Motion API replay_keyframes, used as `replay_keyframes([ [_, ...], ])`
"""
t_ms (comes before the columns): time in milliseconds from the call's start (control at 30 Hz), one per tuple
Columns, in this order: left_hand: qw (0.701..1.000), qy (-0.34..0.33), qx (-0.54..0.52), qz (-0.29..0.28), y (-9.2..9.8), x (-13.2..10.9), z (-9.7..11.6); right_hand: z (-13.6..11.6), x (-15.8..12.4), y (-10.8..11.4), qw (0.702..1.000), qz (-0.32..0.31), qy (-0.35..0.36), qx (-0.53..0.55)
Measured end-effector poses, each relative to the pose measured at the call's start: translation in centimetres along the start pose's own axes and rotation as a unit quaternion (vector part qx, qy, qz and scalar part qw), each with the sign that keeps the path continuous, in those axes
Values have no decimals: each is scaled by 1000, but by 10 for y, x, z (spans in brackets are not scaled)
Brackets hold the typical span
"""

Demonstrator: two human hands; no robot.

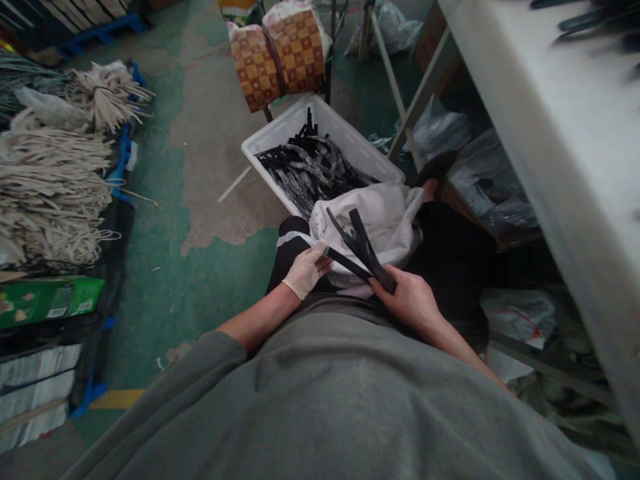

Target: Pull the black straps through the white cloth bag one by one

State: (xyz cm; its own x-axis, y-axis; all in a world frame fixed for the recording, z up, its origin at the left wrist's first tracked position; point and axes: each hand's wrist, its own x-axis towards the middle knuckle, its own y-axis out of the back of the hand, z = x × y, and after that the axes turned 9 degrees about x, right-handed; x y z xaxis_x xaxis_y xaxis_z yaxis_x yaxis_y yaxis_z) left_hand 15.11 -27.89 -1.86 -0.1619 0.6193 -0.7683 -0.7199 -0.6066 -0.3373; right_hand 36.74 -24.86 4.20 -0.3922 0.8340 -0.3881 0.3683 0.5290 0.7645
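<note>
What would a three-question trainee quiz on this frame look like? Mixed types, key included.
1. True or false: the right hand wears a glove.
2. The black strips gripped by the right hand stick out over: A) a white bag on the lap, B) a green box, C) the tabletop.
3. Fill in: the white bin on the floor holds a heap of black ____.

Key: 1 false, the glove is on the left hand; 2 A; 3 strips.
</note>
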Motion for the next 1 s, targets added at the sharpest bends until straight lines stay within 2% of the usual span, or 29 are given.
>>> replay_keyframes([
  [133, 1000, -4, 26, -8, 1, -6, 0, -1, -2, 0, 1000, -11, 9, 8],
  [233, 998, 25, 51, -31, -1, -13, -5, -8, 0, 1, 1000, -12, 20, 18],
  [333, 995, 61, 51, -62, -9, -21, -10, -18, 7, 1, 998, -17, 31, 48],
  [433, 991, 71, 41, -106, -16, -27, -11, -24, 18, 2, 995, -19, 25, 96],
  [533, 992, 52, 28, -112, -14, -30, -2, -21, 20, 10, 982, -67, 8, 178],
  [633, 997, 22, 6, -72, -6, -31, 4, -15, 16, 19, 966, -112, -7, 232],
  [733, 998, 18, -5, -66, -6, -33, -1, -19, 20, 19, 975, -96, -2, 199],
  [867, 993, 7, -6, -120, -14, -31, -8, -34, 34, 9, 982, -66, 25, 175],
  [1000, 993, -52, -35, -101, -5, -28, 6, -31, 36, 10, 971, -104, 29, 214],
])
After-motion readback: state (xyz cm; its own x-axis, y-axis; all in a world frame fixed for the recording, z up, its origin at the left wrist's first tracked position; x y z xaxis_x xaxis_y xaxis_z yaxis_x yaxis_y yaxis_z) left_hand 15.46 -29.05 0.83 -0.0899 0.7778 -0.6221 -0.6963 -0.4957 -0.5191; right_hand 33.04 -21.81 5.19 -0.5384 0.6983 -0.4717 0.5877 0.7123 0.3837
